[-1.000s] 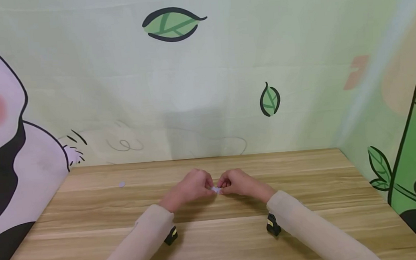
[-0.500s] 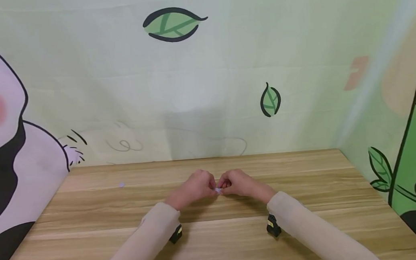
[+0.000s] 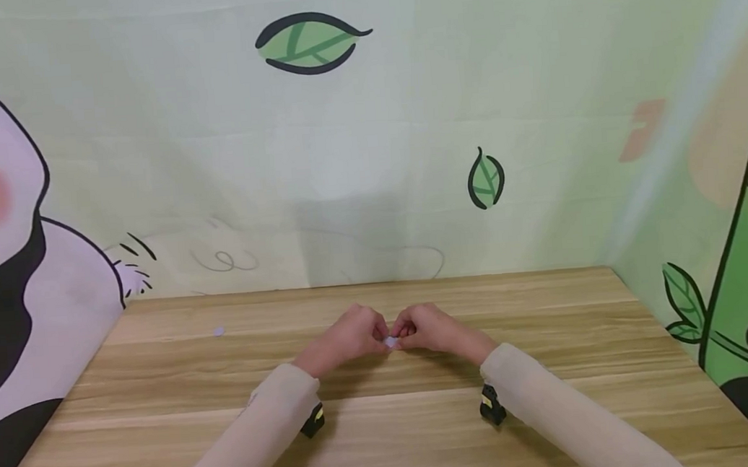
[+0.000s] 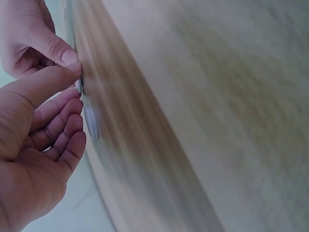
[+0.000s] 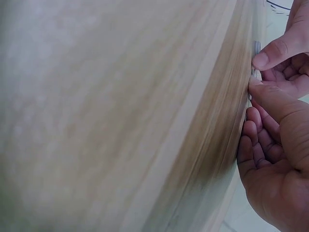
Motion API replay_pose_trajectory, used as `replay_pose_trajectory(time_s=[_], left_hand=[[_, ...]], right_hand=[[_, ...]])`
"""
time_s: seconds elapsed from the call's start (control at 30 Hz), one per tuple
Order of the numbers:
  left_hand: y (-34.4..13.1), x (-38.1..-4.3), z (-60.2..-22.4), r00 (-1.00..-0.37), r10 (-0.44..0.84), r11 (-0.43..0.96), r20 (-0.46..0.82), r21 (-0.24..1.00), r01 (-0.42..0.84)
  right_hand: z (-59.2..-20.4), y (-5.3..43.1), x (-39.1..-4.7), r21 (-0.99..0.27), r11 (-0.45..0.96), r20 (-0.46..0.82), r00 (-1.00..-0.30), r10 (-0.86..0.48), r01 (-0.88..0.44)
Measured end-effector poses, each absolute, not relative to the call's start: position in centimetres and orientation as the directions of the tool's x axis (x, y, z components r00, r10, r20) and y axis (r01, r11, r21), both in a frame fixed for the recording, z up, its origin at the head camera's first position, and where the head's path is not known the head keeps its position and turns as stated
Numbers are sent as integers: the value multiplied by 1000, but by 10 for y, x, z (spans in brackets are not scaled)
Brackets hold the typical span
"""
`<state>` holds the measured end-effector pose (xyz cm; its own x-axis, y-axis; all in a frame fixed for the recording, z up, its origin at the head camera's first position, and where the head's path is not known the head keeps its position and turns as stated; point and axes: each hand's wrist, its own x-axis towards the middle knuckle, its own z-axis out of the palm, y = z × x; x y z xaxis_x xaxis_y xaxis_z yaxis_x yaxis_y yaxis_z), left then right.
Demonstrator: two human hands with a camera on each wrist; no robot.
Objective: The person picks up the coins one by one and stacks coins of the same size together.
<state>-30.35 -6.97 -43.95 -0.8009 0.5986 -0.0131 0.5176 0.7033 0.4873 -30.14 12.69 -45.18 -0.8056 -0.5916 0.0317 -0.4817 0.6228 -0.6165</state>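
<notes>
Over the middle of the table, a small pale, thin piece [image 3: 391, 341] is held between my two hands, mostly covered by fingertips. My left hand [image 3: 348, 335] pinches its left side between thumb and forefinger. From the other side my right hand [image 3: 434, 329] pinches it the same way. In the left wrist view only a sliver of the thin piece [image 4: 79, 86] shows below the thumbs, and the other fingers of the left hand [image 4: 46, 123] are loosely curled. The right wrist view shows both thumb tips close together near the table surface. What kind of thing it is cannot be told.
A second small pale, round flat piece [image 3: 219, 332] lies on the wooden table [image 3: 401, 441] at the back left. A printed cloth backdrop [image 3: 366, 118] rises behind the table. Black wrist cameras [image 3: 492, 405] sit under both sleeves.
My left hand has shifted slightly right, closer to the right hand, then a touch back left. Less of the pale piece shows between the fingers than a second ago. The right hand stays nearly still.
</notes>
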Motion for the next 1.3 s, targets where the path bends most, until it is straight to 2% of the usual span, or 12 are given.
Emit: replay_pose_trajectory(time_s=[0.23, 0.93, 1.3], left_hand=[[-74, -308, -442, -768, 639, 659, 38, 488, 572], [-73, -309, -445, -769, 637, 662, 53, 472, 582], [-70, -308, -441, -781, 624, 682, 10, 482, 551]], right_hand=[[-449, 127, -300, -622, 621, 28, -806, -591, -477], [-453, 125, -303, -610, 637, 18, -811, -584, -472], [-452, 129, -302, -605, 624, 41, -802, -596, -495]])
